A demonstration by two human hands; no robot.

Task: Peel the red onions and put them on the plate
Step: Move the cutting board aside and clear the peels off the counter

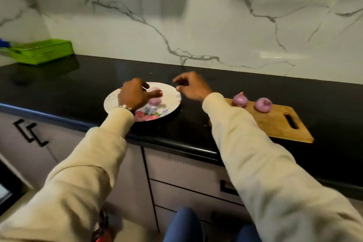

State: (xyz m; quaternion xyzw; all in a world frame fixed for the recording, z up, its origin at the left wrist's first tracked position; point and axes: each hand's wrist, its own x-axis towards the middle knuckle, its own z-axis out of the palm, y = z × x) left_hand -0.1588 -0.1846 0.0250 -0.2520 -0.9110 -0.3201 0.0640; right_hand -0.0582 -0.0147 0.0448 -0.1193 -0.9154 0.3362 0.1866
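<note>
A white plate (170, 92) with a flower print sits on the black counter. On it lies a pale peeled red onion (154, 102), blurred. My left hand (133, 94) hovers over the plate with its thumb just above the onion and its fingers loose, not curled round it. My right hand (191, 86) hangs above the plate's right rim, fingers loosely curled and holding nothing. Two red onions (240, 100) (263, 104) with purple skin rest on the wooden cutting board (279, 122) to the right.
The black counter (78, 84) runs along a marble backsplash. A green tray (43, 51) stands at the far left back corner. Cabinet doors and drawers with black handles (29, 131) lie below the counter's front edge.
</note>
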